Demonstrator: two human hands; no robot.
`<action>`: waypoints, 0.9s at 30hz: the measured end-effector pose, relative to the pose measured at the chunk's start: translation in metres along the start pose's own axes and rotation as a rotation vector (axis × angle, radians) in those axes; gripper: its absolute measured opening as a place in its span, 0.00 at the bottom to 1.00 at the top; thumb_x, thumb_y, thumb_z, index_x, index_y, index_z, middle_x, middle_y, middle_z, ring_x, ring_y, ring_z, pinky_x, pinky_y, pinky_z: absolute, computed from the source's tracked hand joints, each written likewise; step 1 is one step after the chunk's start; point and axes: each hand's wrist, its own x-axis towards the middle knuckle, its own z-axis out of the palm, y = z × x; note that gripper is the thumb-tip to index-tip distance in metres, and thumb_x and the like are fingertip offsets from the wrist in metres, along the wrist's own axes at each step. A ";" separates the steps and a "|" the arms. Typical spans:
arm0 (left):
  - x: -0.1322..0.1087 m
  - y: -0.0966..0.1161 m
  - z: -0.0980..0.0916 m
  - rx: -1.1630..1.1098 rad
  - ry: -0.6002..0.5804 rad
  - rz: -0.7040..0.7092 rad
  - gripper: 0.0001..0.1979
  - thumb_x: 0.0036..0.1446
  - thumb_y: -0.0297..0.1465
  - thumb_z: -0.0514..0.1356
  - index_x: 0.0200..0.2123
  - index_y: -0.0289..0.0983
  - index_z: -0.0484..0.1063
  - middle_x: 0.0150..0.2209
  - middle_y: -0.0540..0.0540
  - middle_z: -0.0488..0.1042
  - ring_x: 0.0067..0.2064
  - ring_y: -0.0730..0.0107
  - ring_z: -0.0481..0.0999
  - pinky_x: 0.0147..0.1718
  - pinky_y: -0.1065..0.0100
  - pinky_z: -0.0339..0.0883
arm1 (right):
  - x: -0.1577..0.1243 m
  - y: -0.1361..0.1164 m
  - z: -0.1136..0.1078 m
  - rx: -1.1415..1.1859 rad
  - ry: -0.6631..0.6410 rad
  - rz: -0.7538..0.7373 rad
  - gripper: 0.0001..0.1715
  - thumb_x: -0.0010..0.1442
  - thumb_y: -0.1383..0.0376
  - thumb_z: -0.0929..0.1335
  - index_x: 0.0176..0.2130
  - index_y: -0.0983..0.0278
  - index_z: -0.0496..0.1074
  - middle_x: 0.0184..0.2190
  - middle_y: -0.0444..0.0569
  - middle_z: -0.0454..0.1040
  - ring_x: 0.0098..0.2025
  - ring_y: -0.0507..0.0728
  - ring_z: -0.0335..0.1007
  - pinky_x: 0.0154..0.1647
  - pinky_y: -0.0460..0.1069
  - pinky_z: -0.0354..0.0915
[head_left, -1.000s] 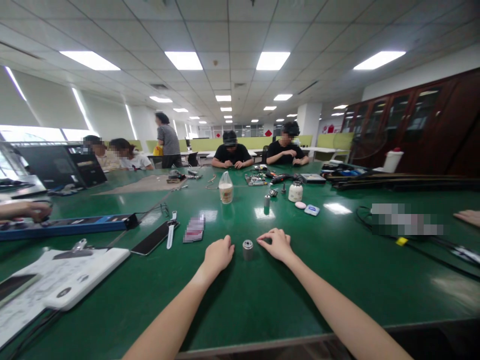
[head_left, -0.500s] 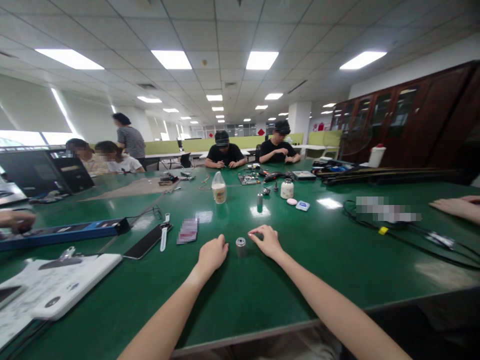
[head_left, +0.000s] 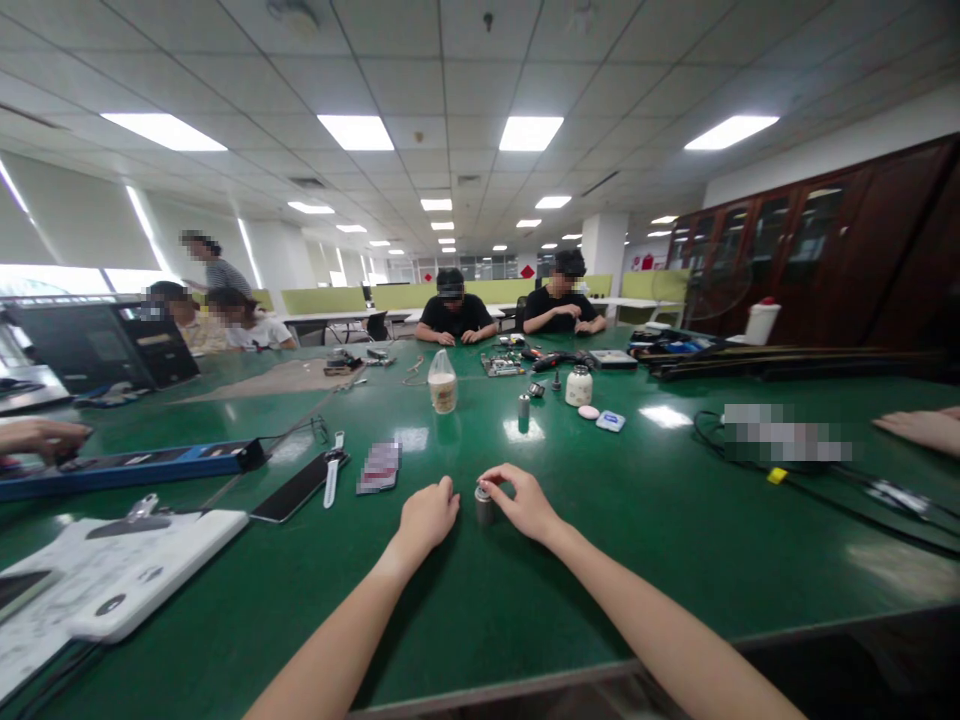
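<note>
Head view: the small metal cylinder [head_left: 484, 510] stands upright on the green table [head_left: 675, 570], between both hands. Right hand [head_left: 529, 505]: half a second ago its fingertips rested just beside the cylinder; now thumb and forefinger pinch its top (contact judged made, grasp begun). Left hand [head_left: 429, 515]: unchanged, loosely curled, holding nothing, resting just beside the cylinder and apart from it.

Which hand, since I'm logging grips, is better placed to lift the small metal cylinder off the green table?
Right. The right hand has its fingertips on the top of the metal cylinder; the left hand rests curled on the table beside it, apparently not touching.
</note>
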 end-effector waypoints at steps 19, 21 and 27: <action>-0.009 0.002 -0.022 0.006 -0.057 0.030 0.09 0.63 0.35 0.51 0.41 0.39 0.66 0.38 0.43 0.77 0.40 0.59 0.77 0.36 0.66 0.64 | 0.060 0.075 -0.123 -0.376 0.242 0.297 0.19 0.59 0.57 0.65 0.46 0.63 0.75 0.45 0.55 0.75 0.46 0.60 0.71 0.49 0.55 0.64; -0.004 -0.003 -0.032 0.020 -0.032 0.009 0.10 0.63 0.36 0.51 0.43 0.39 0.66 0.39 0.42 0.76 0.42 0.57 0.76 0.38 0.64 0.64 | 0.070 0.110 -0.168 -0.629 0.251 0.592 0.22 0.56 0.55 0.67 0.46 0.63 0.75 0.45 0.61 0.75 0.47 0.64 0.71 0.47 0.57 0.63; 0.034 -0.045 -0.041 0.118 0.110 -0.297 0.25 0.57 0.44 0.56 0.52 0.33 0.63 0.49 0.31 0.70 0.52 0.44 0.67 0.46 0.55 0.61 | 0.051 0.201 -0.223 -0.702 0.354 0.877 0.32 0.51 0.42 0.66 0.41 0.65 0.76 0.42 0.76 0.71 0.42 0.78 0.70 0.34 0.69 0.58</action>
